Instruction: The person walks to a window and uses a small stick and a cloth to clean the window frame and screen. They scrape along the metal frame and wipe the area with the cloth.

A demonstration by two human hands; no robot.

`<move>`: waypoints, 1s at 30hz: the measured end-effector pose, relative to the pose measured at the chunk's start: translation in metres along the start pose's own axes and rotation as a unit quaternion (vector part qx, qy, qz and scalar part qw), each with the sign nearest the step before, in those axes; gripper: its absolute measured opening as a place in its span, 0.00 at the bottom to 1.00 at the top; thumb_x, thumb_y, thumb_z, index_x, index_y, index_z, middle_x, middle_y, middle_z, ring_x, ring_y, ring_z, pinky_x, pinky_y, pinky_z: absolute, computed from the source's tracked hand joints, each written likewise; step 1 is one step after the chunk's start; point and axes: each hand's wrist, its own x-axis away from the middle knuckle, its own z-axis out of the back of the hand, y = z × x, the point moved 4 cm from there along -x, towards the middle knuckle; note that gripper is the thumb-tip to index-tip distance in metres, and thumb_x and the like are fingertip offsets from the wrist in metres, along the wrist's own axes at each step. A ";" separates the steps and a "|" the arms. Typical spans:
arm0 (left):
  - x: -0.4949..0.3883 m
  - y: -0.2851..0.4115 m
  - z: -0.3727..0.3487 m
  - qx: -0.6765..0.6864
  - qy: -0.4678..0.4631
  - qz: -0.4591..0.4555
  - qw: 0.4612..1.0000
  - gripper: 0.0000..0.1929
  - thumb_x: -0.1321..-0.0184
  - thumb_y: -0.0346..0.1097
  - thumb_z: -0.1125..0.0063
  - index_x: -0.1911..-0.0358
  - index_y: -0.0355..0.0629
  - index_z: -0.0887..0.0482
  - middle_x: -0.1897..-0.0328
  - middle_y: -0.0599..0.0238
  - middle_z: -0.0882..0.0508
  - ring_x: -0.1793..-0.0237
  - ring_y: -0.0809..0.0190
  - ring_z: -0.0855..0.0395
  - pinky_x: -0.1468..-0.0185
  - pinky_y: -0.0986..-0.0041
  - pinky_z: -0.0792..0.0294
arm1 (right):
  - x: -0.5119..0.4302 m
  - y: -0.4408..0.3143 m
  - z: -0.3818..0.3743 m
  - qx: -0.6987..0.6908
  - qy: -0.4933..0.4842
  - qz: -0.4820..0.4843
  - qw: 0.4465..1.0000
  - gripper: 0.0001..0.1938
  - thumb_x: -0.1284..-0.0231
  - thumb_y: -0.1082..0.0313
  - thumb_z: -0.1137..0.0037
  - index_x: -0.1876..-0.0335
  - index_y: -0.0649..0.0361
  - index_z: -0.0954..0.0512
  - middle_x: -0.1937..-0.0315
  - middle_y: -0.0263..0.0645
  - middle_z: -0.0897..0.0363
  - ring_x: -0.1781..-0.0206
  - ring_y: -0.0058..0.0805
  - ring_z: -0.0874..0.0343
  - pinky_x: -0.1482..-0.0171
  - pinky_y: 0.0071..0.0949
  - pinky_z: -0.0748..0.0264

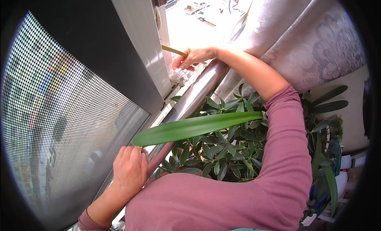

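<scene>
My right hand (195, 59) reaches out over the sill by the window opening, its fingers closed around a thin yellowish stick (174, 50). The stick's far end passes behind the white window frame (146, 52). Just below those fingertips is a crumpled white cloth (179, 76); whether they touch it is unclear. My left hand (131, 167) rests with bent fingers beside the shiny metal rail (196, 88), close to the screen's lower edge. Its fingertips are hidden, so what it grips is not visible. A long green strap leaf (196, 128) stretches between my arms, its tip near the left knuckles.
A mesh screen (74, 135) in a dark frame fills the left. Leafy potted plants (226, 144) crowd the space under my right arm. A patterned curtain (315, 37) hangs at upper right. Vehicles (196, 7) stand far below outside. Containers (342, 180) sit at lower right.
</scene>
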 end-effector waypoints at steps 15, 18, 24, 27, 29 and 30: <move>-0.001 0.004 0.005 0.001 0.000 -0.011 1.000 0.09 0.47 0.24 0.44 0.62 0.31 0.25 0.72 0.52 0.24 0.71 0.48 0.27 0.66 0.60 0.32 | 0.028 0.022 0.063 0.084 0.134 -0.051 0.986 0.16 0.47 0.55 0.39 0.55 0.53 0.20 0.78 0.24 0.27 0.73 0.13 0.32 0.68 0.18 0.39; 0.000 0.003 0.006 0.000 0.001 -0.009 1.000 0.08 0.47 0.25 0.44 0.63 0.31 0.25 0.71 0.52 0.24 0.71 0.48 0.27 0.66 0.60 0.32 | 0.040 0.014 0.077 -0.024 0.169 -0.008 0.985 0.12 0.45 0.60 0.38 0.59 0.56 0.20 0.79 0.25 0.28 0.76 0.11 0.34 0.75 0.15 0.41; -0.001 0.002 0.004 -0.005 -0.004 -0.003 1.000 0.06 0.47 0.27 0.44 0.67 0.34 0.25 0.72 0.53 0.24 0.70 0.48 0.27 0.65 0.59 0.32 | 0.047 0.003 0.111 -0.319 0.253 0.149 0.901 0.08 0.40 0.67 0.40 0.57 0.56 0.24 0.72 0.26 0.27 0.76 0.11 0.36 0.78 0.13 0.43; 0.000 0.003 0.006 -0.005 -0.009 0.010 1.000 0.02 0.44 0.27 0.46 0.68 0.37 0.24 0.71 0.52 0.23 0.70 0.47 0.25 0.65 0.58 0.32 | 0.036 -0.032 0.129 -0.382 0.226 0.265 0.856 0.05 0.38 0.72 0.44 0.59 0.55 0.26 0.72 0.27 0.28 0.74 0.13 0.35 0.75 0.14 0.42; -0.002 0.005 0.004 -0.012 0.004 -0.010 1.000 0.04 0.45 0.28 0.45 0.69 0.37 0.25 0.72 0.53 0.23 0.70 0.47 0.26 0.65 0.58 0.32 | 0.001 -0.011 0.156 -0.288 0.351 0.143 0.879 0.07 0.45 0.74 0.43 0.61 0.58 0.24 0.72 0.34 0.26 0.74 0.20 0.30 0.76 0.17 0.38; 0.000 0.001 0.000 -0.012 0.016 -0.026 0.999 0.04 0.46 0.29 0.44 0.70 0.37 0.26 0.73 0.54 0.24 0.70 0.48 0.26 0.65 0.58 0.32 | -0.021 0.006 0.175 -0.081 0.448 0.159 0.876 0.07 0.45 0.73 0.43 0.61 0.59 0.24 0.72 0.36 0.24 0.73 0.22 0.27 0.74 0.19 0.33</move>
